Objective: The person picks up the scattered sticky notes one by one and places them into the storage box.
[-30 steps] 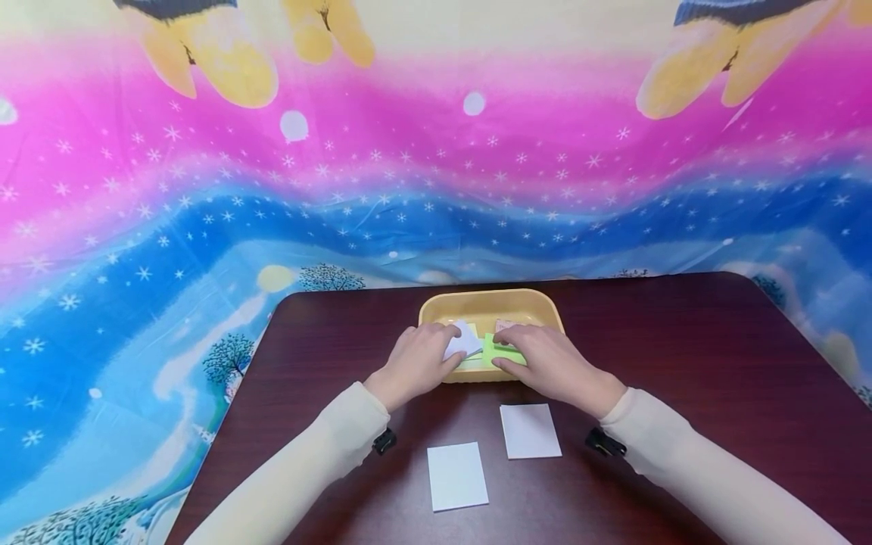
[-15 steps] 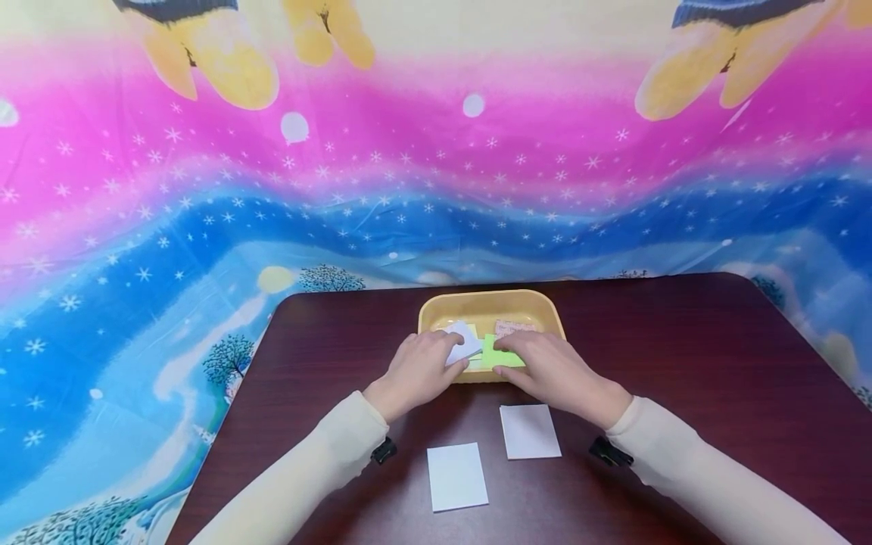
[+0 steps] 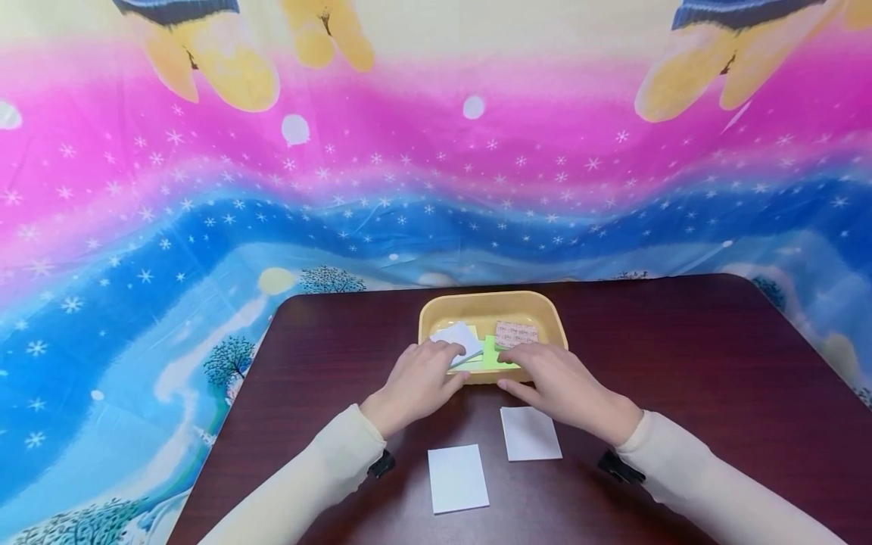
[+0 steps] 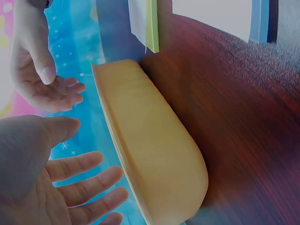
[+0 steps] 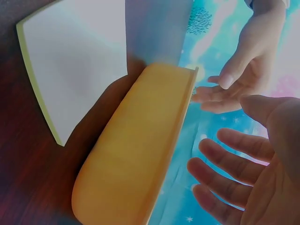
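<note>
A yellow plastic tray [image 3: 485, 297] stands toward the back of the table. In it lie a white paper pad [image 3: 453, 341], some yellow-green paper, a bright green pad [image 3: 492, 359] and a pink pad with printed writing [image 3: 516, 333]. My left hand [image 3: 417, 378] hovers over the tray's near left rim, its fingers relaxed and spread. Over the near right rim my right hand [image 3: 572, 378] hangs the same way. Both wrist views show empty palms, with the fingers [image 4: 89, 185] of the left and the fingers [image 5: 225, 173] of the right apart from the tray wall.
Two white-faced square pads lie on the dark wooden table [image 3: 327, 348] between my forearms: one nearer pad [image 3: 459, 478] and one pad [image 3: 531, 434] closer to the tray. Behind the table hangs a colourful printed cloth [image 3: 436, 174].
Both hands have drawn back a little toward me from inside the tray. More of the pink pad and the white pad now shows. The pads on the table stay put.
</note>
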A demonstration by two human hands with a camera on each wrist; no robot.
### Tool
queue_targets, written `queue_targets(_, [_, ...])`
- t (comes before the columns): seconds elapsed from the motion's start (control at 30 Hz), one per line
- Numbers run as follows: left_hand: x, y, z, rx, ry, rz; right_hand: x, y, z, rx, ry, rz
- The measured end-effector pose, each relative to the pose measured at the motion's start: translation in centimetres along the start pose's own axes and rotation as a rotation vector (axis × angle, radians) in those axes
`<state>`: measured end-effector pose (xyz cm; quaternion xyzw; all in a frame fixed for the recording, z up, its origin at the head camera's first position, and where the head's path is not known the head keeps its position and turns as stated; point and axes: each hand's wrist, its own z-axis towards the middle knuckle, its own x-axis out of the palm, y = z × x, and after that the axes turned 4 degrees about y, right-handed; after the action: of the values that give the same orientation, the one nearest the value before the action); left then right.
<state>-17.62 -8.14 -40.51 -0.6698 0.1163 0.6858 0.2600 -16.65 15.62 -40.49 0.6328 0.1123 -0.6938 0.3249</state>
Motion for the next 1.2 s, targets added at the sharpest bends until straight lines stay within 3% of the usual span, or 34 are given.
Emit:
queue_targets(0.63, [0.7, -1.0, -1.5, 0.071, -0.025, 0.033, 0.7, 0.2, -1.8, -0.024, -0.011, -0.016])
queue_targets(0.93, [0.6, -1.3, -1.9, 0.068, -0.035, 0.030, 1.0, 0.2, -2.4, -0.061, -0.007, -0.032])
queue_targets(1.2, [0.2, -1.9, -2.3, 0.080, -0.002, 0.008, 1.4, 0.1, -2.8, -0.070, -0.001, -0.028])
